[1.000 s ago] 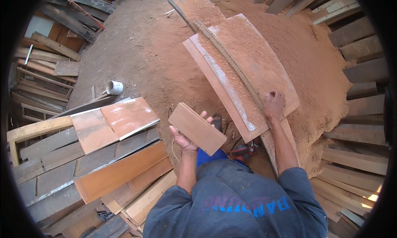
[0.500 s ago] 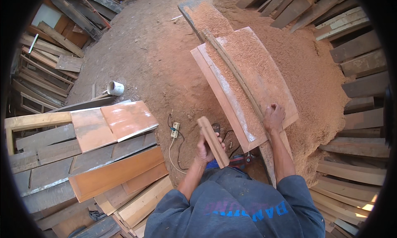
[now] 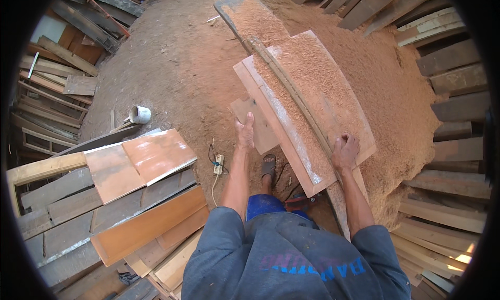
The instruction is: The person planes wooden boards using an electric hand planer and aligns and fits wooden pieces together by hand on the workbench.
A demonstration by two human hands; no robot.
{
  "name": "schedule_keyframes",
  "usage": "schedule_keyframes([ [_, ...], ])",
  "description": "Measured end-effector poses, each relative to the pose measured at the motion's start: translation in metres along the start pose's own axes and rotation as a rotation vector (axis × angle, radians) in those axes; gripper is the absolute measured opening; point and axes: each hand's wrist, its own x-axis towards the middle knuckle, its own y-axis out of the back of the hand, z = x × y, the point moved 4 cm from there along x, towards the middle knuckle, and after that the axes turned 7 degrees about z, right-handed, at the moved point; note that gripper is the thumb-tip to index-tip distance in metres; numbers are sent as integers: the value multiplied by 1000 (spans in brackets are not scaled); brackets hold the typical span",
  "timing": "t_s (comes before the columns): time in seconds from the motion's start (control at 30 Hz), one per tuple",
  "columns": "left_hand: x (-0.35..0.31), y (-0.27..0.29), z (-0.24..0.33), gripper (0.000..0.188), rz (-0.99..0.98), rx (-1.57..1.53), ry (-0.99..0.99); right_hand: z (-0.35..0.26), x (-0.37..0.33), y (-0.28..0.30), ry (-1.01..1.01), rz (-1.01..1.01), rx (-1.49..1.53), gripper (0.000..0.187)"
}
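A flat wooden board (image 3: 264,127) is in my left hand (image 3: 245,133), gripped at its left edge with the thumb upright; its right side passes against or under the left edge of a wooden panel. That panel (image 3: 274,111) lies across a long bench plank (image 3: 227,14), covered in reddish shavings. A narrow wooden strip (image 3: 297,86) runs lengthwise over the panel. My right hand (image 3: 345,150) rests at the panel's near end, beside the strip. Its fingers are curled in, and what they hold, if anything, is hidden.
Stacked boards and panels (image 3: 151,154) lie at the left, near a white bucket (image 3: 139,114). A power strip (image 3: 218,164) with a cord sits on the ground. Shavings heap (image 3: 401,143) up on the right, before leaning planks (image 3: 458,112). A red-and-blue power tool (image 3: 299,202) lies partly hidden by my body.
My left hand has moved forward and up, away from my body, turning the wooden piece from its narrow edge to its broad face. My right hand stays at the panel.
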Motion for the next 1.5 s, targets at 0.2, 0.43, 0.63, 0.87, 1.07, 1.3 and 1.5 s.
schedule_keyframes([
  [0.2, 1, -2, -7, 83, 23, -36, 145, 1, -1, 3, 2, -2, -24, 36],
  [0.43, 19, 26, -2, 83, 145, 462, 38, 1, -2, -4, 12, -33, -77, 39],
  [0.63, -43, 50, 42, 68, -245, 690, 106, 19, 3, -9, 17, -49, -97, 42],
  [0.87, -165, 57, 13, 57, -300, 402, 257, 14, -9, 29, 31, 28, 126, 49],
  [1.07, -264, -27, -8, 52, -620, 419, 231, 15, -145, 97, -202, -367, 588, 54],
  [1.3, -368, -82, -52, 46, -1067, 537, 700, 135, -299, 133, -540, -17, 967, 50],
  [1.5, -285, -5, -97, 52, -297, 863, 957, 281, -403, 229, -937, 669, 541, 50],
])
